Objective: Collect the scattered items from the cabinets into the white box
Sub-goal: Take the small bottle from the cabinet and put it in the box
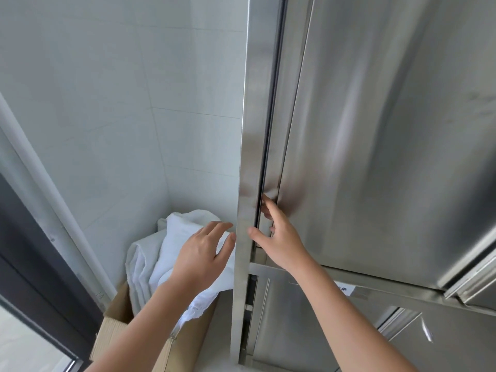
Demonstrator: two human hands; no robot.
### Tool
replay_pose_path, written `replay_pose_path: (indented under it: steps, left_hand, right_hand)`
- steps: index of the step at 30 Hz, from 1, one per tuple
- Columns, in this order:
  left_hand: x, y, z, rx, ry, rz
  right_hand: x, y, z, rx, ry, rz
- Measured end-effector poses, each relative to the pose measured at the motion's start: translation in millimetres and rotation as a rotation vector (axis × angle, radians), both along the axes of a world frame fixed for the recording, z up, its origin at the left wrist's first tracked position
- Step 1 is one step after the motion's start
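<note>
Nearest the camera, two bare forearms reach up from the bottom edge, one on either side of the cabinet's steel corner post. Low on the left of that post stands a brown cardboard box, its flaps open, with a white cloth heaped in it and spilling over the rim that faces the post.

Above the cloth, just left of the post, the left hand hovers palm down. Its fingers are relaxed and slightly apart and hold nothing. The outermost fingertip is right at the post's edge; whether it touches cannot be told.

The right hand is on the other side of the post. Its thumb lies across the post's face, and its fingers are curled into the dark slot between the post and the left edge of the tall cabinet door, hooked on that edge. The door looks nearly flush with the post, and nothing inside the cabinet can be seen.

Below the right wrist, right of the post's foot, is a lower door; on the rail above it sits a small white label, too blurred to read.

Farther back, left of the post, a pale tiled wall rises behind the box, and a dark frame runs down the far left.
</note>
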State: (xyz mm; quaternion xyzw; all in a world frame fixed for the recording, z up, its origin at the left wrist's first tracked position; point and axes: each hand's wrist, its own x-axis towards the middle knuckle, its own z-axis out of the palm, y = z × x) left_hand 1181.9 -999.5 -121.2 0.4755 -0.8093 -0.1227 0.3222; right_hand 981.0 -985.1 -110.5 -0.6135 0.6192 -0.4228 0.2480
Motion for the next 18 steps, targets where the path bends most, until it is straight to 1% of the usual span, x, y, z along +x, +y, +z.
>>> replay_pose_path:
  steps: [5, 9, 13, 18]
  left_hand:
    - [-2.8, 9.4, -37.8, 0.047, -0.028, -0.018]
    - [-7.8, 29.2, -85.4, 0.173, -0.082, -0.013]
    - [-21.2, 44.3, -125.8, 0.292, -0.114, -0.064]
    - [-51.0, 41.5, -165.6, 0.397, -0.066, -0.066]
  right_hand:
    - [-9.1, 36.4, -30.5, 0.066, 0.015, -0.026]
    - [-21.7, 77.3, -81.1, 0.173, 0.033, -0.061]
    - [-33.2, 103.7, -124.2, 0.308, 0.074, -0.098]
    - [-40.7, 107.6, -156.8, 0.397, 0.037, -0.146]
